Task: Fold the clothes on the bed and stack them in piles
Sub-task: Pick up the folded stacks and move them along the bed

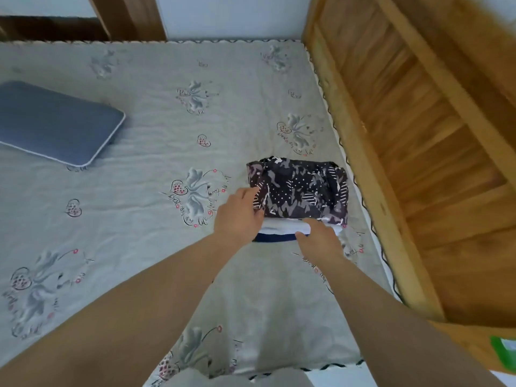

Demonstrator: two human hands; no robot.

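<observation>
Head view. You look down on one bed (pixel 156 247), covered by a pale sheet printed with grey flowers and small red hearts, its scalloped dark edge running along the right side. One stack of folded clothes sits at the right of the bed, near that edge and about midway between near and far. You can count three layers in it: one dark patterned garment (pixel 300 188) on top, with white dots, stripes and grey shapes; one white folded garment (pixel 284 226) directly beneath, showing as a strip at the near edge; and one dark blue garment (pixel 272 237) at the bottom, showing as a narrow band on the sheet.

Your two bare arms reach in from the near edge. Your left hand (pixel 237 216) rests against the left near corner of the patterned garment, fingers bent around its edge and gripping the cloth. Your right hand (pixel 318 236) lies at the near right of the stack, fingers curled onto the white garment and holding its near edge.

One grey-blue pillow (pixel 53 121) lies at the far left, well apart from the stack. One wooden bed frame (pixel 418 135) rises along the right. One green object (pixel 504 356), blurred, shows at the near right edge.
</observation>
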